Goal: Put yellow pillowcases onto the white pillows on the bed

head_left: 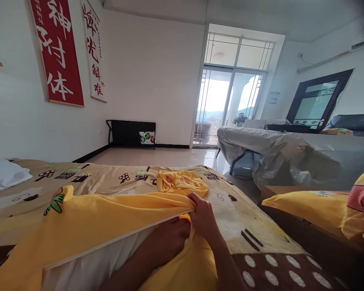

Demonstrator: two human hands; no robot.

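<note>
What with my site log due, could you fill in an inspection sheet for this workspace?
Surface: patterned blanket
Job's things: yellow cloth, edge lifted, white material beneath
Clutter: crumpled yellow bundle beyond it; white fabric at far left
Hands: right hand grips the cloth's edge; left hand below that edge, grip unclear
Cables: thin cable on right wall
Surroundings: plastic-draped table at right; glass doors; red wall scroll

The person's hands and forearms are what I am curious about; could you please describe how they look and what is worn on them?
The right hand is ungloved, with a slim, tapering right forearm; no sleeve, watch or marking shows there. The left hand also looks ungloved, and no sleeve shows on the left forearm, but shade hides finer details, such as any ring.
</note>
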